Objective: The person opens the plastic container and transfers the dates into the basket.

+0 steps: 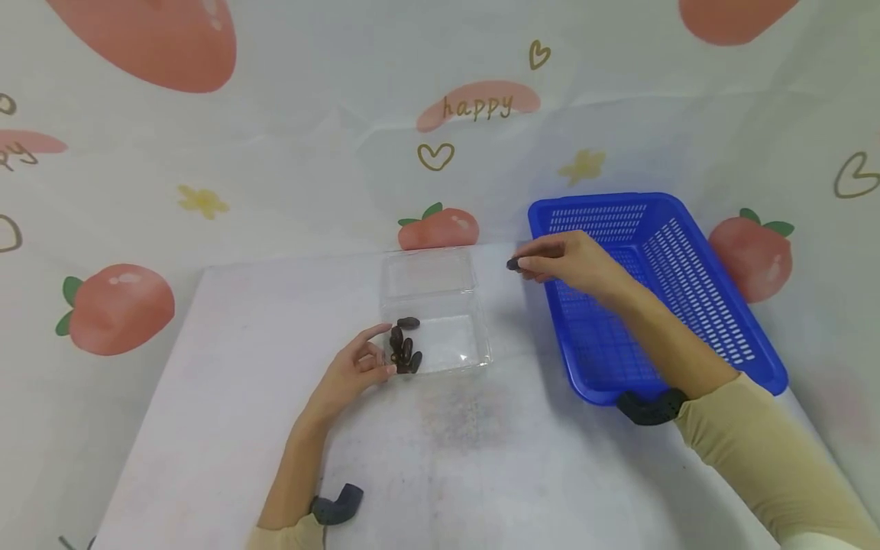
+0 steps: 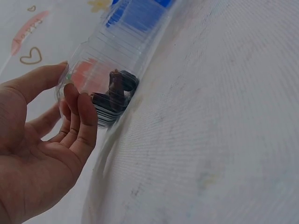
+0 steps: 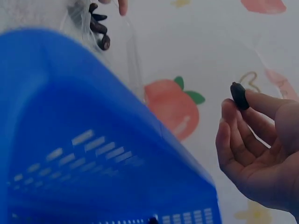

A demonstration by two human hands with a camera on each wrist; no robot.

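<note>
A clear plastic clamshell box (image 1: 447,344) lies on the table with its lid folded back. Several dark, oval, date-like fruits (image 1: 407,347) sit along its left side. My left hand (image 1: 354,370) holds the box by its left wall, thumb at the near corner and forefinger at the far one. In the left wrist view the dark fruits (image 2: 114,93) show through the ribbed plastic. Up over the left rim of the blue basket (image 1: 571,374), my right hand (image 1: 571,263) pinches one dark oval fruit (image 3: 239,96) between thumb and fingertips.
The basket has slotted walls and stands on the right of the table, its rim rising well above the surface. Behind the white table (image 1: 275,321), a cloth (image 1: 309,176) printed with peaches and hearts hangs as a backdrop. Dark bands (image 1: 337,506) ring both wrists.
</note>
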